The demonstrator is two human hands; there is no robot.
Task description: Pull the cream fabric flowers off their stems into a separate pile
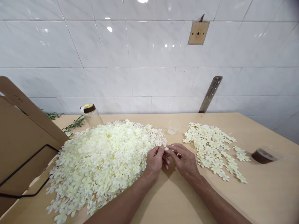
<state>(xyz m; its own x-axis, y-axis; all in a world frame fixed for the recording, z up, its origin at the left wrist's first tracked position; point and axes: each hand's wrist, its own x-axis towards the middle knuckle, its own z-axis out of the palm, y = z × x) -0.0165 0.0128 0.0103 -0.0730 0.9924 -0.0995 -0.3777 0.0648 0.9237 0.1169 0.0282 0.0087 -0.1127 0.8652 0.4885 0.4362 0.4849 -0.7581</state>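
Head view: left hand (154, 162) and right hand (186, 159), both with fingertips closed, pinch a small pale piece (166, 148) between them, seemingly a flower.
Step in hand: fine fingertip handling, apparently; next move calls for a light, steady pinch.
Flower heap (100, 158): nine o'clock from the hands, loose, thin-petalled, fabric-like.
Flower spread (213, 147): three o'clock, flat, overlapping.
Bench (268, 196): smooth, pale, wood-coloured.

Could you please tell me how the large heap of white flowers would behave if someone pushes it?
The heap would probably spread rather than move as one block, since it consists of many separate-looking blossoms. It seems light for its size, because the petals look thin. Blossoms at its edge might slide easily across the table, whose surface looks flat and smooth.
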